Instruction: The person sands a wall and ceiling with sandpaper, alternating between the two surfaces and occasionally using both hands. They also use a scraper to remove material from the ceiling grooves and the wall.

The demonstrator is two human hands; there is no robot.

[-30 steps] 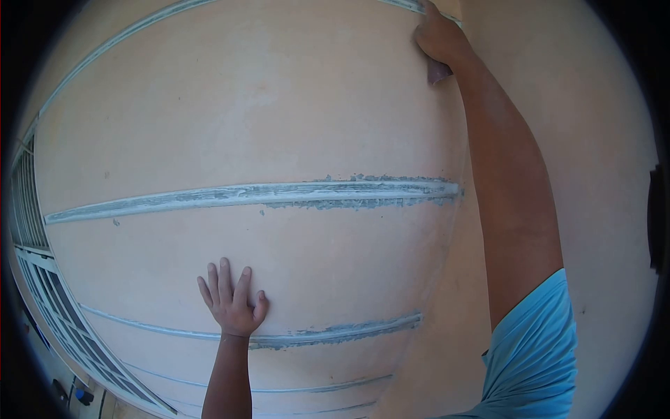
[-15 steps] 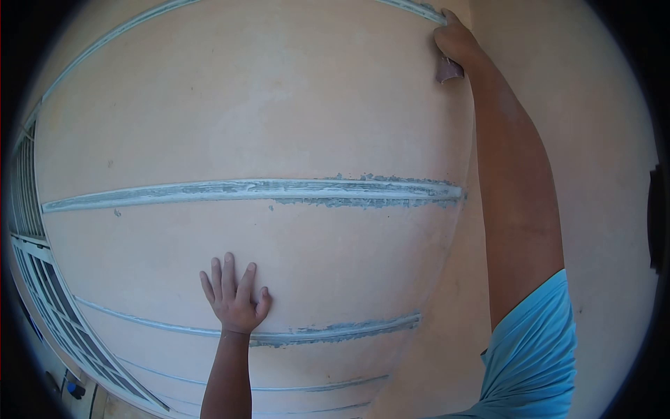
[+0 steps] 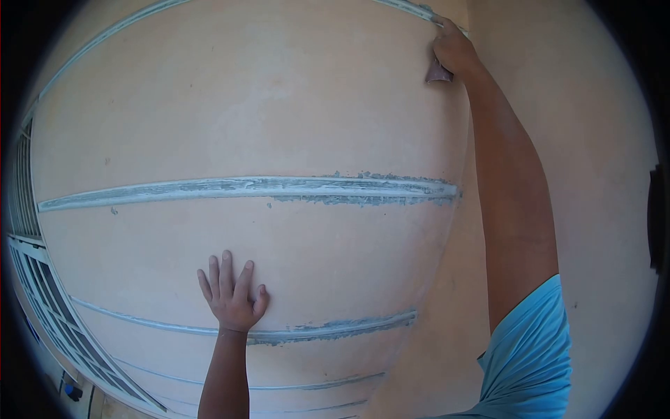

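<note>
My left hand point(image 3: 236, 302) lies flat on the peach-coloured wall point(image 3: 230, 126) with its fingers spread, just above a lower grey-white strip point(image 3: 328, 332). Up at the right, my right hand point(image 3: 455, 52) is closed on a brown, curled piece of sandpaper point(image 3: 438, 72), whose loose end hangs below the fingers. The index finger reaches onto the right end of the top grey-white strip point(image 3: 405, 7), near the wall corner. Between the two hands runs a middle strip point(image 3: 237, 187), with patchy grey edges toward its right end.
An adjoining wall point(image 3: 572, 174) meets this one at a corner on the right. At the left edge are white-framed window bars point(image 3: 77, 335). A dark object point(image 3: 656, 220) shows at the far right, and a small blue item point(image 3: 72, 391) sits low at the left.
My right hand has shifted slightly down with the sandpaper, whose hanging end has swung left. My left hand stays flat on the wall. The whole view has moved slightly.
</note>
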